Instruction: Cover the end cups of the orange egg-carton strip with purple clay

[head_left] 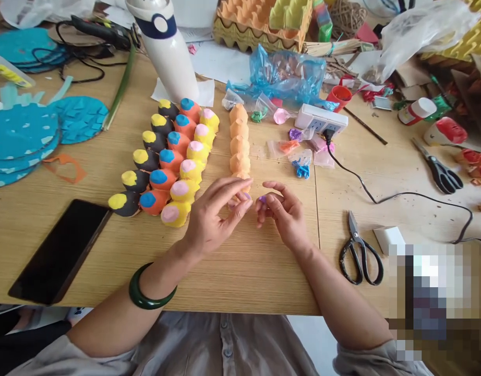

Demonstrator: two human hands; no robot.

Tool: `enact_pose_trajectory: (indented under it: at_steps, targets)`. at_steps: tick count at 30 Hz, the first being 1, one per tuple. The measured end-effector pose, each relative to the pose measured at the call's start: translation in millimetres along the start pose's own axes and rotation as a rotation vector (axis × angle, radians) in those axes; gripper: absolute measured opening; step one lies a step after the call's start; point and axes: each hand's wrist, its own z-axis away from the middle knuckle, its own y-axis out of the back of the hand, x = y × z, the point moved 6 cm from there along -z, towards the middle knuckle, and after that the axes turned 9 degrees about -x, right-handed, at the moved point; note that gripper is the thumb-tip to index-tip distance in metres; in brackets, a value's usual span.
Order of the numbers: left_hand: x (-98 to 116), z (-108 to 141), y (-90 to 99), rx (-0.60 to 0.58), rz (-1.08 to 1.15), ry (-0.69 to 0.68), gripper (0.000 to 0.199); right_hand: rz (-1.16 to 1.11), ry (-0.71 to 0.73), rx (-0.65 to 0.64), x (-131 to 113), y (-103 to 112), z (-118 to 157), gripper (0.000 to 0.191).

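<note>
My right hand (284, 213) pinches a small lump of purple modelling clay (263, 199) between thumb and fingers. Close beside it, my left hand (215, 211) has its thumb and fingers drawn together, with a bit of purple clay (247, 196) showing at the tips. Both hands are over the near end of an orange egg-carton strip (239, 138), which they partly hide. Left of it lie three painted strips: a yellow strip with pink tops (188, 169), an orange strip with blue tops (170, 161) and a black strip with yellow tops (145, 156).
Small bags of coloured clay (289, 146) lie near a white power strip (322, 119) with a black cord. Scissors (360, 250) rest at the right, a phone (60, 250) at the left. A white bottle (170, 57), egg cartons (260, 26) and blue discs (21, 128) stand farther off.
</note>
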Motion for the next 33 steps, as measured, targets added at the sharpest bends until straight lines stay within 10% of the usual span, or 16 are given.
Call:
enact_pose_trajectory:
  at_steps: [6,16,33]
  targets:
    - [-10,9,-10.0,-0.124,-0.014,-0.017,0.017,0.11,-0.012,-0.11,-4,-18,12,0.053]
    - [0,15,-1.3,0.016,-0.139,-0.299,0.015,0.086,0.091,-0.135,-1,-20,9,0.023]
    - [0,16,-3.3,0.026,-0.191,-0.37,0.025,-0.038,-0.067,-0.144,9,-18,7,0.033]
